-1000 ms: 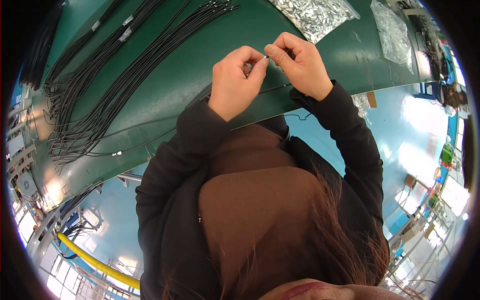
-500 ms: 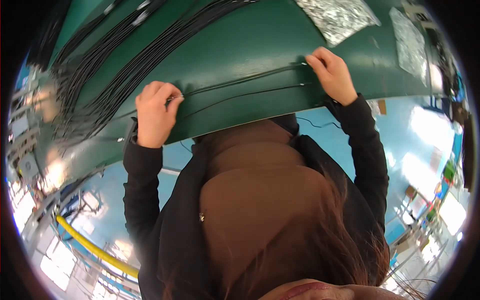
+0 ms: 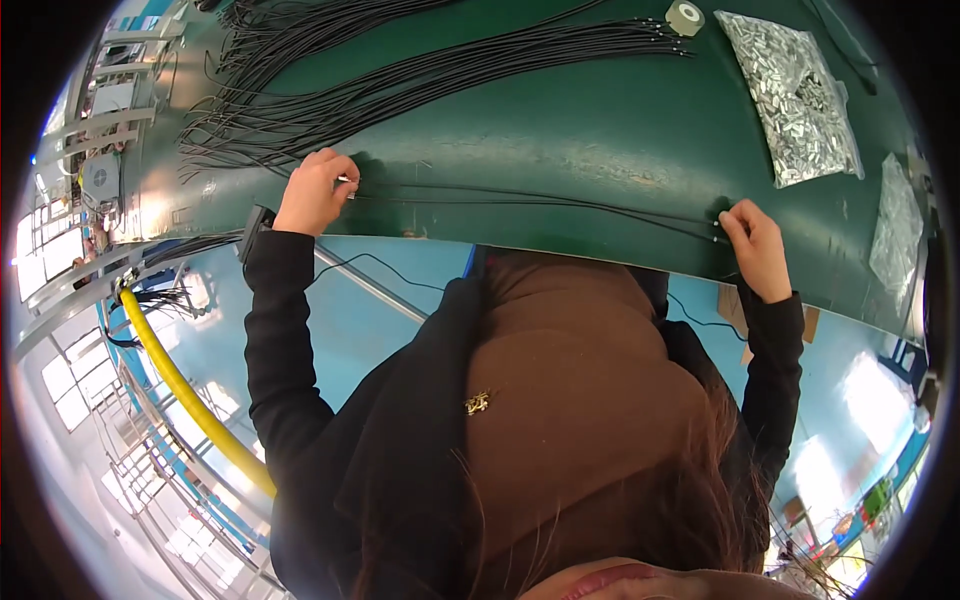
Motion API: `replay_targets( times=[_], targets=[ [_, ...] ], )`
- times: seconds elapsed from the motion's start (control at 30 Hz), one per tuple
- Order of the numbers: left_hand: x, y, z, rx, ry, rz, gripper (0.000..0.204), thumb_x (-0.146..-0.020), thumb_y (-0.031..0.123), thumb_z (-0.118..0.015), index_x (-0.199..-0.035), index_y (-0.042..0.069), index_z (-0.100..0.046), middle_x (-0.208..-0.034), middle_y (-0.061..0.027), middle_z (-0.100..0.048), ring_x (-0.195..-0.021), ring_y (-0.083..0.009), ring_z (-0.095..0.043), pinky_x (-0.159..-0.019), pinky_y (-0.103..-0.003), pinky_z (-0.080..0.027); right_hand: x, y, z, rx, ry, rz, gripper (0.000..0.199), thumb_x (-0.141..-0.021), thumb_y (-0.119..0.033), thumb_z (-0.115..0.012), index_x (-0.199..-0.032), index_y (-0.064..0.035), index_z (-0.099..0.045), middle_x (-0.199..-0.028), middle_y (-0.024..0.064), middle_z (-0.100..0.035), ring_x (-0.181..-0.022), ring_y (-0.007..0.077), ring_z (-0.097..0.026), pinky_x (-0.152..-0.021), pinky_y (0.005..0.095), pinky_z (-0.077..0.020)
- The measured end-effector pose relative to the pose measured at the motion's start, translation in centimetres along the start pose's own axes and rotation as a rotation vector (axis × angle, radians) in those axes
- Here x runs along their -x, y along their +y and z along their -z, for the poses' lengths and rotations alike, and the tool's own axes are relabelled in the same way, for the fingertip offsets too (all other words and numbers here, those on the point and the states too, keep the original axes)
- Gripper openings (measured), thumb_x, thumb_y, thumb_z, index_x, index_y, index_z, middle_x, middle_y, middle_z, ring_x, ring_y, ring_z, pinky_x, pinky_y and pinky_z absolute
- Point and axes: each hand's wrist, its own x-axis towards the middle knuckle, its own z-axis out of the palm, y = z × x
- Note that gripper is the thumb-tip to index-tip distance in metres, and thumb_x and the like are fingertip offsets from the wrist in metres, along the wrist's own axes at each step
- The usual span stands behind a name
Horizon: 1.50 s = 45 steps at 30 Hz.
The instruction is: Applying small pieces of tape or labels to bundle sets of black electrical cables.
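Observation:
Thin black cables (image 3: pixel 560 203) run side by side across the green table (image 3: pixel 560 130) near its front edge, between my two hands. My left hand (image 3: pixel 316 192) is closed in a pinch on their left ends, where small pale tips show at the fingers. At the right, my right hand (image 3: pixel 757 248) has its thumb and forefinger pressed together by the cables' other ends. One small light tip shows at its fingertips and another just below them. Whether both strands are in the right-hand pinch I cannot tell.
Beyond my hands lies a large bundle of black cables (image 3: pixel 430 88), light-tipped at its right end. A tape roll (image 3: pixel 685 18) sits by those tips. At the right are a clear bag of small metal sleeves (image 3: pixel 795 100) and another clear bag (image 3: pixel 893 235). A yellow hose (image 3: pixel 190 385) hangs lower left.
My hands are farther apart, the right one farther right. The lower strand, which lay apart from the others, now runs close beside them. The view has shifted, showing more of the table's right side.

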Motion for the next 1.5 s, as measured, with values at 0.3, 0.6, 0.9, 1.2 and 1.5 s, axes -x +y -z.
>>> replay_targets(
  times=[0.3, 0.6, 0.9, 1.2, 1.5],
  targets=[
    [-7.3, 5.8, -2.8, -0.086, 0.425, -0.145, 0.016, -0.080, 0.014, -0.065, -0.094, 0.009, -0.058, -0.087, -0.0072, -0.056, -0.085, -0.0292, -0.059, -0.066, -0.040, -0.051, 0.1, -1.9, 1.9, 0.168, -0.387, -0.024, 0.021, -0.086, -0.011, -0.062, -0.074, 0.0019, -0.049, -0.059, 0.0073, -0.044, -0.056, 0.0142, -0.040, -0.052, 0.0315, -0.0363],
    [-8.2, 5.9, -4.3, -0.353, 0.372, -0.194, 0.018, -0.076, 0.010, -0.063, -0.089, 0.008, -0.050, -0.084, -0.0082, -0.053, -0.079, -0.0280, -0.058, -0.061, -0.040, -0.051, 0.3, -1.7, 1.9, 0.127, -0.349, -0.068, 0.021, -0.086, -0.011, -0.062, -0.073, 0.0020, -0.050, -0.059, 0.0063, -0.045, -0.057, 0.0128, -0.041, -0.053, 0.0308, -0.0363],
    [-8.4, 11.6, -5.9, -0.181, 0.518, -0.133, 0.016, -0.075, 0.009, -0.062, -0.089, 0.007, -0.053, -0.087, -0.0106, -0.051, -0.080, -0.0306, -0.054, -0.063, -0.041, -0.049, -1.3, -0.1, 3.2, -0.242, -0.284, -0.239, 0.009, -0.091, -0.012, -0.056, -0.091, -0.0031, -0.054, -0.074, 0.0003, -0.055, -0.060, 0.0073, -0.049, -0.054, 0.0209, -0.0410],
    [-7.1, 12.6, -7.1, -0.270, 0.563, -0.208, 0.016, -0.069, 0.005, -0.058, -0.085, 0.007, -0.054, -0.083, -0.0069, -0.049, -0.075, -0.0233, -0.053, -0.059, -0.032, -0.049, -4.8, -0.8, 2.8, -0.532, 0.062, -0.298, 0.012, -0.096, -0.018, -0.051, -0.098, -0.0078, -0.056, -0.073, -0.0029, -0.054, -0.057, 0.0032, -0.048, -0.048, 0.0165, -0.0367],
    [-8.9, 12.7, -6.6, -0.538, 0.539, -0.277, 0.010, -0.069, 0.009, -0.058, -0.077, 0.009, -0.052, -0.076, -0.0037, -0.048, -0.069, -0.0190, -0.053, -0.054, -0.029, -0.048, -5.3, 1.4, 1.7, -0.568, -0.049, -0.299, 0.016, -0.097, -0.025, -0.053, -0.092, -0.0100, -0.057, -0.067, -0.0052, -0.051, -0.050, 0.0022, -0.042, -0.042, 0.0172, -0.0297]
  ],
)
